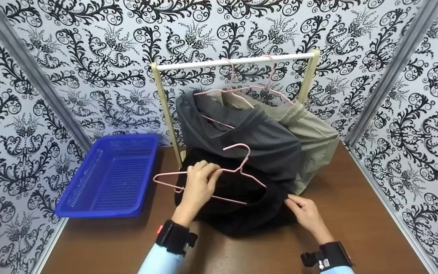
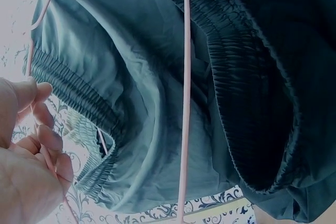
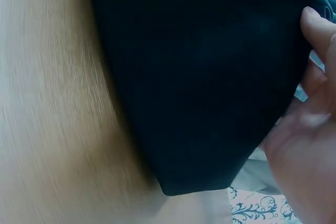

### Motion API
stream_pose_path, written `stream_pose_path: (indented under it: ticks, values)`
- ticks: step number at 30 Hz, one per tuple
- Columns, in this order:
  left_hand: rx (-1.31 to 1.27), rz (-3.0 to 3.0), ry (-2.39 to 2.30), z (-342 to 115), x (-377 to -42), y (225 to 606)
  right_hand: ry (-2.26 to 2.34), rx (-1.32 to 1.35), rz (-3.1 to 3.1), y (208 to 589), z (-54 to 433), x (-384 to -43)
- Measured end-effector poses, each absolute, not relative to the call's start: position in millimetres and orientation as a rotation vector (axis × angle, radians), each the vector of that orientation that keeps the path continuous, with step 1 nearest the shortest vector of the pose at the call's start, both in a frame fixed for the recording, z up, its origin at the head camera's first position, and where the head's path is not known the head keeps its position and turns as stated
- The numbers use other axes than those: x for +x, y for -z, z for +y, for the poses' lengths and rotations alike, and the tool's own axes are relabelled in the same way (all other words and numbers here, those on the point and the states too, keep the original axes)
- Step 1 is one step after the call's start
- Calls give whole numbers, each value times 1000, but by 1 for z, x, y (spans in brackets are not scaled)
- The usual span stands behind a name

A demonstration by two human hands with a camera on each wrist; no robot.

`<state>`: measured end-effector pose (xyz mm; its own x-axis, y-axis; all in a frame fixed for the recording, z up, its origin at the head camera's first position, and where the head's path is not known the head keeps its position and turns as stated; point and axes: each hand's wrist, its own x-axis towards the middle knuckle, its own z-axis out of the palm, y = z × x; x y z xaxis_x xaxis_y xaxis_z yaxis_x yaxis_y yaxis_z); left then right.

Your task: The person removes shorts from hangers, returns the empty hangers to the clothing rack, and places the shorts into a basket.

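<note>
My left hand (image 1: 199, 183) grips the upper arm of a pink hanger (image 1: 248, 155), whose hook points up. The hanger's right end reaches inside the waist opening of black shorts (image 1: 238, 222), while its left end sticks out past the hand. In the left wrist view, the bar of the hanger (image 2: 186, 98) crosses in front of the gathered elastic waistband (image 2: 247, 77). At the right side of the waist, my right hand (image 1: 305, 213) pinches the edge of the black shorts. The right wrist view shows a dark leg of the shorts (image 3: 199, 87) hanging beside that hand.
Behind, a rack with a white bar (image 1: 203, 65) carries dark grey shorts (image 1: 264, 140) and beige shorts (image 1: 319, 133) on pink hangers. A blue plastic basket (image 1: 99, 213) stands at left on the brown table (image 1: 363, 220). Patterned walls (image 1: 108, 57) enclose the table's back and sides.
</note>
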<state>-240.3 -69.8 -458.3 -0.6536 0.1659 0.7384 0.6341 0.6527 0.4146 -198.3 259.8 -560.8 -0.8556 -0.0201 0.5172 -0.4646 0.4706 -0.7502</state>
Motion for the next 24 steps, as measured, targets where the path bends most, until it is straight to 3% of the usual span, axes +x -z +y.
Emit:
stream_pose_path:
  ticks: [8, 24]
  values:
    - [-598, -2166, 916, -77, -240, 456, -1365, 286, -2328, 558, 258, -196]
    - [-570, -2113, 925, -87, -240, 456, -1450, 351, -2182, 563, 259, -197]
